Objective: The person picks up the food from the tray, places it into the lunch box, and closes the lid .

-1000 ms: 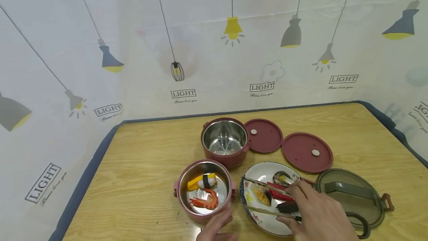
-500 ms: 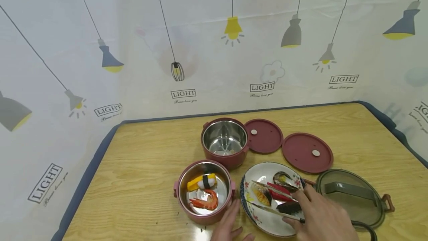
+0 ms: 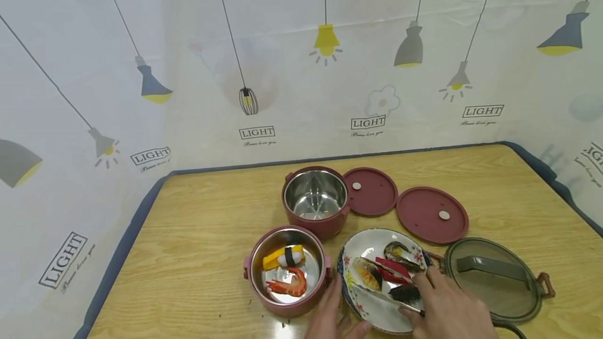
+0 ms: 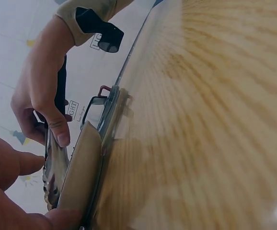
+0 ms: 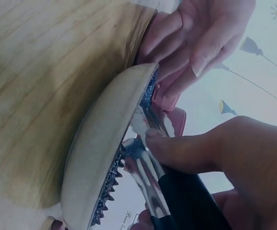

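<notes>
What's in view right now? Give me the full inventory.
Round floral plate: one, white, centre-right
Mussel-like shells: two, dark and orange, on plate
Oblong food pieces: two, red and black, on plate
Metal tongs: one, silver-black, over plate
Round steel-lined front pot: one, pinkish, left of plate
Banded sushi-like piece: one, yellow-white-black, front pot
Curled shrimp: one, red-orange, front pot
Round steel-lined back pot: one, maroon, behind front pot
Flat round lids: two, maroon, behind plate
Oval see-through lid: one, smoky grey, right of plate
Wooden table: one, light brown, underneath
Lamp-print cloth backdrop: one, white, behind table
Cuffed wrist device: one, black, right wrist
Left grip: one, bare, between front pot and plate
Right grip: one, bare, holding tongs
</notes>
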Motion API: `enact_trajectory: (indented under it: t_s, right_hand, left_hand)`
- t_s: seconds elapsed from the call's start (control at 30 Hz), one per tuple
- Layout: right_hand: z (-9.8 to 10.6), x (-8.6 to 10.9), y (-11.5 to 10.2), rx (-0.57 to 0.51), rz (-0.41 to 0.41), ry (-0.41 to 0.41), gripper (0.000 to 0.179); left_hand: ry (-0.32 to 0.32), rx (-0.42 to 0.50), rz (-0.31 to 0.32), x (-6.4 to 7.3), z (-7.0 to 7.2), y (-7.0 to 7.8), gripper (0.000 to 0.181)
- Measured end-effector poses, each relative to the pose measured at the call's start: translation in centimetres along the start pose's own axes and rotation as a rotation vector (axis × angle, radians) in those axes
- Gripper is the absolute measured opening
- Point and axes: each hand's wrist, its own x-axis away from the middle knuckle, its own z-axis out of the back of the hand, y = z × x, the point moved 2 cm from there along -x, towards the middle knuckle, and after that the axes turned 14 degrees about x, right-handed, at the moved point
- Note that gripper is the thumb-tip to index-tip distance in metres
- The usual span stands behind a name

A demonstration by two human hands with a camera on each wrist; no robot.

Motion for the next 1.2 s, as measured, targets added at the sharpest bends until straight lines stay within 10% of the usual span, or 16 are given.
enact_trajectory:
  t_s: [0.5,0.73,1.2]
  right_hand:
    - [0.1,0.2,-1.4,0.06,-0.011,0.093,0.052]
    - [0.2,0.5,-1.8,0.081,-0.023,0.125,0.052]
    - [0.4,0.1,-3.3,0.083,-0.074,-0.078,0.052]
  left_hand:
    - [0.054,-0.391,-0.179,-1.2,-0.3,-0.7,0.093]
    - [0.064,-0.392,-0.138,-1.6,-0.4,-0.9,0.092]
    - [0.053,-0.438,-0.21,-1.6,-0.2,-1.2,0.091]
